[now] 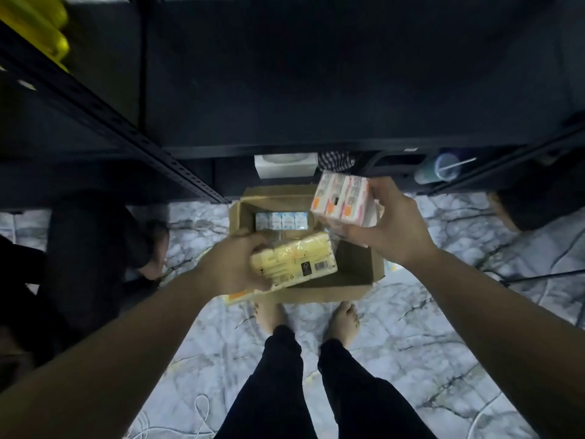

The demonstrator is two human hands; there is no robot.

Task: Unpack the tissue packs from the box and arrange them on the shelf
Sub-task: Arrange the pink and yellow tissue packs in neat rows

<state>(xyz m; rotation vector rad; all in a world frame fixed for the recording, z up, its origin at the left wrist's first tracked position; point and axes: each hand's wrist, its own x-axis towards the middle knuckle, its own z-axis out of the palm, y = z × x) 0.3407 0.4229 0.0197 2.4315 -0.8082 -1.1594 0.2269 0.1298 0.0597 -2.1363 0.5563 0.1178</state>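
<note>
left hand grips a soft yellow tissue pack | right hand grips a pink-and-orange tissue pack | both over the open brown cardboard box on the floor | blue-white packs inside | dark metal shelf behind

Yellow tissue pack: we see a soft, plastic-wrapped block, pale yellow, with a barcode and dark label on its upper face, lying roughly flat and raised above the box's near left corner.

Orange-and-white tissue pack: we count several small packets bundled side by side, tilted, raised above the box's far right corner.

Blue-and-white tissue packs: we find a row standing along the far wall inside the box.

Cardboard box: brown, flaps open, on the floor before the dark shelf.
</note>
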